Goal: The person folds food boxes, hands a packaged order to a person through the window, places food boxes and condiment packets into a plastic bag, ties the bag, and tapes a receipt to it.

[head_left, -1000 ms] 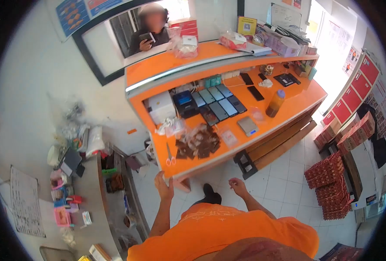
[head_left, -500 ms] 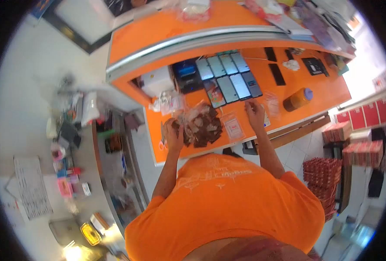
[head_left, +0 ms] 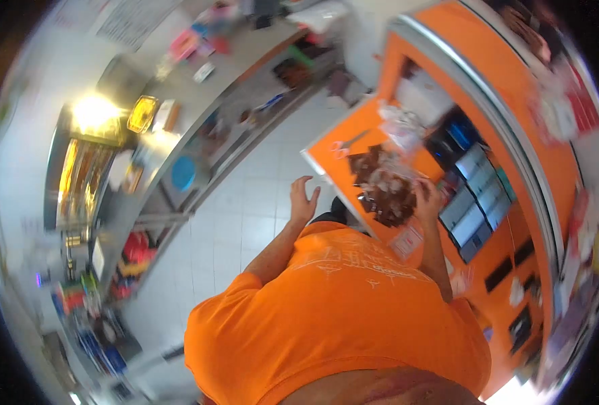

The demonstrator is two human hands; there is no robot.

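My left hand (head_left: pixel 304 200) is raised over the floor, off the counter's edge. Its fingers are spread and hold nothing. On the orange counter (head_left: pixel 421 260) lies a pile of shiny brown packets (head_left: pixel 387 202) with clear plastic over part of it. My right hand (head_left: pixel 428 198) is at the right side of this pile, its fingers curled against the packets and plastic. What sits between the fingertips, if anything, cannot be made out. Orange-handled scissors (head_left: pixel 340 149) lie beyond the pile, beside a crumpled clear plastic bag (head_left: pixel 403 128). A small clear bag with red print (head_left: pixel 405 241) lies nearer me.
Several phones (head_left: pixel 465 216) with lit screens lie in rows right of my right hand. A raised orange shelf with a metal edge (head_left: pixel 441 44) runs along the counter. Across the tiled floor (head_left: pixel 239 236) stands a grey bench (head_left: pixel 245 47) with mixed items and a bright lamp (head_left: pixel 97 111).
The view has turned left, towards the grey bench. My left hand has left the packets and moved out over the floor, opening. My right hand has come from the phones to the packets.
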